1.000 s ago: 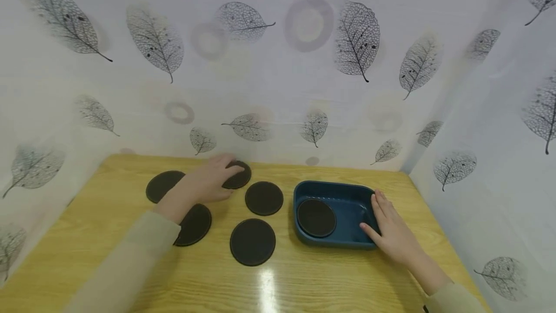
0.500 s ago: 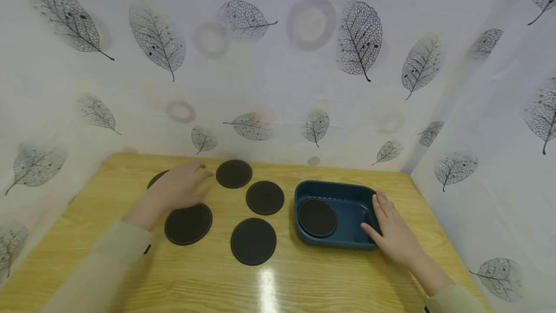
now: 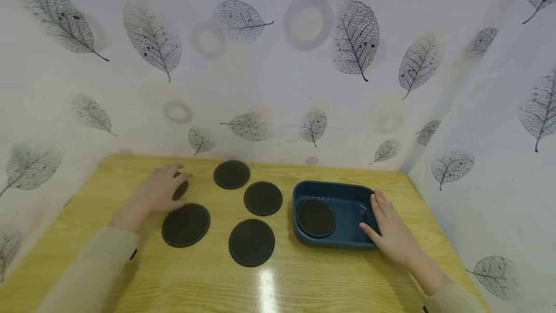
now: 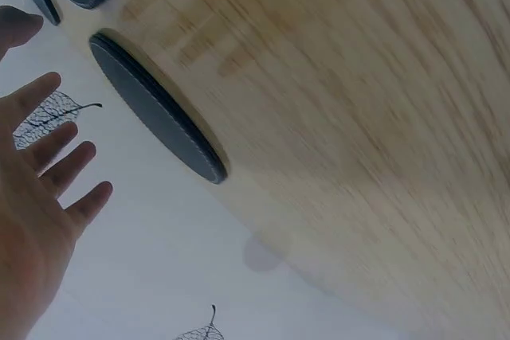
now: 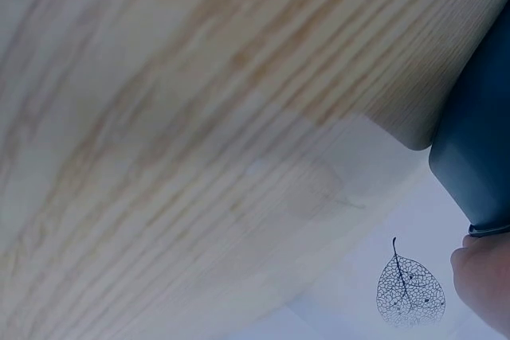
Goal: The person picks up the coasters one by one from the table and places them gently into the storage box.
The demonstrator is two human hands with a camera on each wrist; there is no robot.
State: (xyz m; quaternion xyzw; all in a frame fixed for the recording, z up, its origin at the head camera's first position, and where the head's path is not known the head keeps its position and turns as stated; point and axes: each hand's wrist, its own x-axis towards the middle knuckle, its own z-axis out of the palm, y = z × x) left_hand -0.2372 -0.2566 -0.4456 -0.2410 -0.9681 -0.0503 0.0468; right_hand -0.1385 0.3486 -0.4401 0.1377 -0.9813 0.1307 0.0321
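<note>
My left hand (image 3: 154, 192) hovers over a round black coaster (image 3: 180, 187) at the far left, hiding most of it. In the left wrist view its fingers are spread and loosely bent, apart from the nearest coaster (image 4: 159, 109), which has a stitched edge. A blue rectangular tray (image 3: 347, 243) stands on the right of the table. One black coaster (image 3: 316, 218) lies inside, against its left end. My right hand (image 3: 393, 231) rests on the tray's right rim, fingers straight along it and thumb over the inside. The right wrist view catches only a little of this hand beside the tray wall (image 5: 478, 141).
Other black coasters lie flat between my left hand and the tray: one at the back (image 3: 231, 174), one in the middle (image 3: 263, 198), one in front (image 3: 251, 242), one below the hand (image 3: 186, 225). A leaf-print cloth (image 3: 269, 86) hangs behind the wooden table (image 3: 208, 284).
My left hand has moved left, from the back coaster to the far-left one. The coasters, the tray and my right hand have stayed where they were.
</note>
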